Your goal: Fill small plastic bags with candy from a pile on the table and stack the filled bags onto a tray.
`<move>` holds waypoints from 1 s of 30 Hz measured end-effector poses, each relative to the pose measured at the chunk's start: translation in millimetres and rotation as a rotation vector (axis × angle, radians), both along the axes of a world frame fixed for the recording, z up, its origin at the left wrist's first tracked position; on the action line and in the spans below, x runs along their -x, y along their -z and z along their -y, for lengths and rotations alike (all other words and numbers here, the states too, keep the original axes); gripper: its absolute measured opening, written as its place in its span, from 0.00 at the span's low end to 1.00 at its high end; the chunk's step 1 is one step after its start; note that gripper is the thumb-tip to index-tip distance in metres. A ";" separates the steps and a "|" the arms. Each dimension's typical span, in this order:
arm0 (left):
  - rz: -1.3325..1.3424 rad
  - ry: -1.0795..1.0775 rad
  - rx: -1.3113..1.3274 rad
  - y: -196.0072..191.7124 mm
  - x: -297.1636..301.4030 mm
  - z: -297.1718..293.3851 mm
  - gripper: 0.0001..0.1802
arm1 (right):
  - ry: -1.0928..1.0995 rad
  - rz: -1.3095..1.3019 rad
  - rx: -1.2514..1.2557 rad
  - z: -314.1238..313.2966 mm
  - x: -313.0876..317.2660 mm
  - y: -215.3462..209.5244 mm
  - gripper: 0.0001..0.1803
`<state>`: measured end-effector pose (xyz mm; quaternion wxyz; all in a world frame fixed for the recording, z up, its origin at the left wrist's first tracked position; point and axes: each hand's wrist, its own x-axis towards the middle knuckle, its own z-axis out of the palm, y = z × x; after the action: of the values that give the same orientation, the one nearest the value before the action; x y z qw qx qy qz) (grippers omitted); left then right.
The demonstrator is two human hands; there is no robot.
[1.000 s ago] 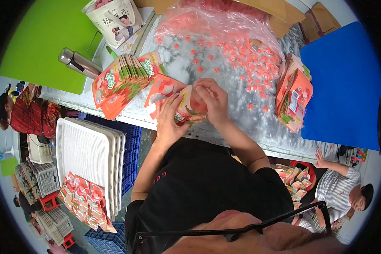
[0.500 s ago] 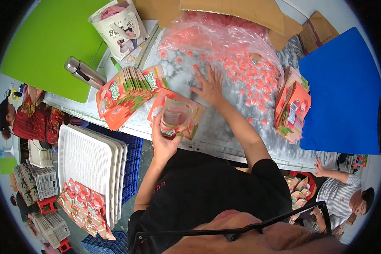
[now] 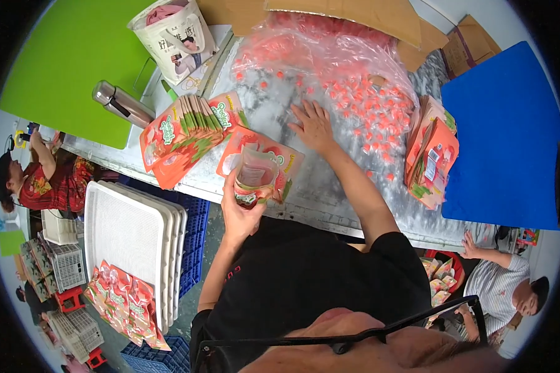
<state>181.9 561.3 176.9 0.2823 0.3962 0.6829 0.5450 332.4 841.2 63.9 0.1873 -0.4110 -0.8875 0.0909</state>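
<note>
My left hand (image 3: 239, 211) holds an open orange pouch (image 3: 255, 174) upright just above the table's near edge. Another orange pouch (image 3: 274, 155) lies flat on the metal table (image 3: 311, 193) under it. My right hand (image 3: 314, 124) lies flat, fingers spread, on the table at the edge of a spread of small pink wrapped candies (image 3: 361, 105) on clear plastic sheet. It holds nothing that I can see. A fanned row of flat orange-and-green pouches (image 3: 183, 133) lies left of my left hand.
A stack of orange pouches (image 3: 432, 155) rests at the right by a blue board (image 3: 510, 137). A green board (image 3: 68, 62), a steel flask (image 3: 121, 105) and a white paper bucket (image 3: 174, 34) sit at back left. White trays (image 3: 130, 236) stack below. Other people work at both sides.
My right hand left the pouch and reached out to the candies, where it now lies flat. My left hand kept the pouch and brought it nearer the table edge.
</note>
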 end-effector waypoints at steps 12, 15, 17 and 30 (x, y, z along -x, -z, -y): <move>-0.102 0.130 -0.037 -6.5 -6.4 3.0 0.43 | 0.059 0.019 -0.150 -29.7 0.2 -8.4 0.32; 0.048 0.070 0.026 -3.9 -7.8 8.1 0.46 | -0.003 -0.043 -0.070 -7.5 -10.7 -5.4 0.30; 0.073 0.038 0.059 -0.7 -7.7 10.7 0.45 | -0.064 -0.070 0.031 24.5 -20.9 -16.8 0.31; -0.013 0.092 -0.101 -14.6 -7.4 3.2 0.43 | 0.102 -0.722 0.605 53.9 -100.6 -23.7 0.29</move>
<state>189.3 558.1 191.4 0.2822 0.4446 0.6375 0.5624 433.0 787.3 87.6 0.3599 -0.4321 -0.6782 0.4730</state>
